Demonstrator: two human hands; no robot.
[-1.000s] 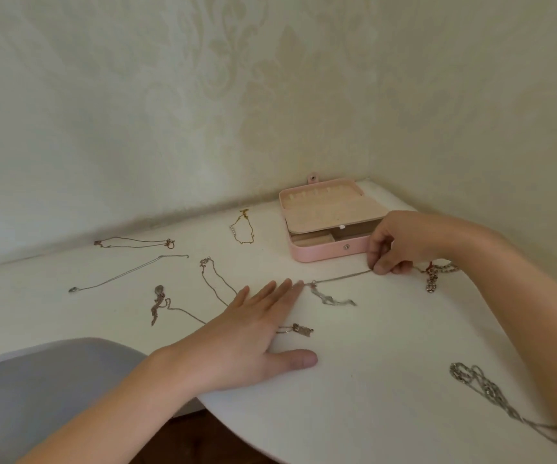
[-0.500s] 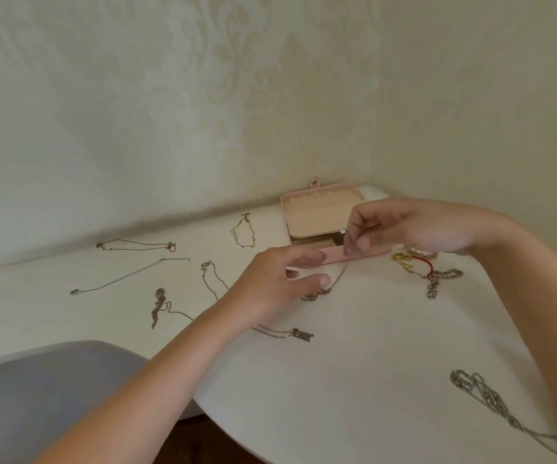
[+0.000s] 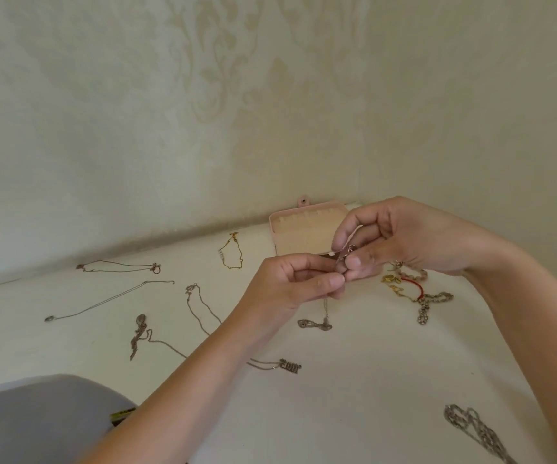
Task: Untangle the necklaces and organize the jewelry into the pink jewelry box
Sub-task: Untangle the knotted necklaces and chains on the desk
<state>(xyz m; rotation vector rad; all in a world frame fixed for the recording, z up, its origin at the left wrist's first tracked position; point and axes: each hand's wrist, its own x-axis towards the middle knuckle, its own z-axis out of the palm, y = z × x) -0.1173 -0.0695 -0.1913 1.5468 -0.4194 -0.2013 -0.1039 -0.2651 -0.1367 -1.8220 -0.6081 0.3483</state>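
Pinching the thin silver necklace (image 3: 317,324) with the fingers (image 3: 330,280) of the left hand (image 3: 290,283), thumb and forefinger closed tight on the chain. Gripping its clasp end likewise with the right hand (image 3: 401,242), fingertips nearly touching the left's. Held raised in front of the open pink jewelry box (image 3: 304,229), with the remainder of the chain hanging down to a small heap on the table (image 3: 337,413).

Probably feather-light, limp and slippery, prone to knotting and to snapping under a sharp tug. Best taken at the clasp or just beside it, never yanked mid-chain. Best lowered slowly into the box, tail first.

Further out: a gold chain (image 3: 232,254) left of the box, a mixed tangle (image 3: 412,289) with a red cord to its right, a nameplate necklace (image 3: 290,366) nearer, and a heavy silver chain (image 3: 474,430) at the near right edge.
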